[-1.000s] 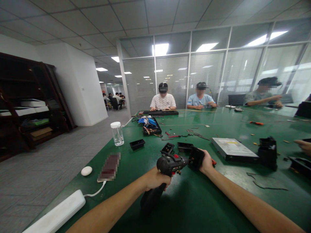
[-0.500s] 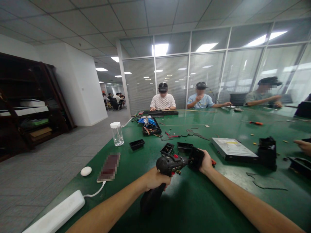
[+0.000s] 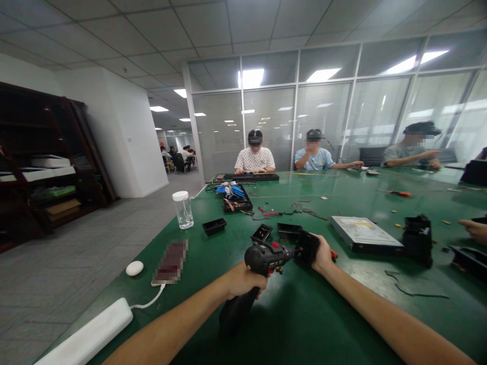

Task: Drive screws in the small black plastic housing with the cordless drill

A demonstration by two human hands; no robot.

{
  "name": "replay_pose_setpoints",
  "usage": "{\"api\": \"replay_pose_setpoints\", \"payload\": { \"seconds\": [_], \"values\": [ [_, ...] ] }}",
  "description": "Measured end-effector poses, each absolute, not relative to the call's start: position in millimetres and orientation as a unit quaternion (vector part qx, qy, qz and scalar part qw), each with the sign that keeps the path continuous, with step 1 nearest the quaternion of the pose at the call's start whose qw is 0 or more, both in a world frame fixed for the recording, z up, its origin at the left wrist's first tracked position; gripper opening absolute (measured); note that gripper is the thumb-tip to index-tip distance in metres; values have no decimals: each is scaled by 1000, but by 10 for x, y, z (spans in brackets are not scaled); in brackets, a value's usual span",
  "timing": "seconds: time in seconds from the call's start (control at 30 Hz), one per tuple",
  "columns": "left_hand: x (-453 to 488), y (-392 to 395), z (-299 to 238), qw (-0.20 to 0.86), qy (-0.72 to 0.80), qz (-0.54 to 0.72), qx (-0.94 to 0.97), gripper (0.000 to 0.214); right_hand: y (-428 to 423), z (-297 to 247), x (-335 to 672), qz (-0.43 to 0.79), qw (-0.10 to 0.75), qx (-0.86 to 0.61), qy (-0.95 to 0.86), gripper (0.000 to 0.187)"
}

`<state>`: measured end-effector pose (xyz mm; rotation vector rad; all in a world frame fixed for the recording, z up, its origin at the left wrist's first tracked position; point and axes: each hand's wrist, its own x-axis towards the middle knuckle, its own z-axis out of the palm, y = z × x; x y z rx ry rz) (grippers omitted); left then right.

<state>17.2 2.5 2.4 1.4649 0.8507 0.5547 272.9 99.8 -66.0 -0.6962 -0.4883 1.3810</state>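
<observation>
My left hand (image 3: 242,280) is wrapped round the grip of a black electric screwdriver (image 3: 262,259) with red details, held level above the green table (image 3: 304,324). Its tip points right into a small black plastic part (image 3: 306,247), which my right hand (image 3: 323,253) grips from the right side. A bit of red shows behind my right hand. Both forearms reach in from the bottom edge.
Small black trays (image 3: 214,225) lie beyond my hands, a flat disc drive (image 3: 365,234) and a black box (image 3: 417,239) to the right. A clear jar (image 3: 183,209), a phone (image 3: 171,261) and a white power strip (image 3: 87,337) sit left. Three people sit at the far end; another person's hand (image 3: 474,229) rests at right.
My hands and the screwdriver have barely moved. The person in the light blue shirt across the table has raised one hand to the face and stretched the other arm along the table.
</observation>
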Motion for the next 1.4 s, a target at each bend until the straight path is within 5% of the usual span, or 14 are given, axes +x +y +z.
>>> {"api": "replay_pose_setpoints", "payload": {
  "seconds": [1.4],
  "values": [
    [179, 2, 67, 626, 361, 245, 646, 8, 1027, -669, 2743, 630, 678, -324, -197, 14]
  ]
}}
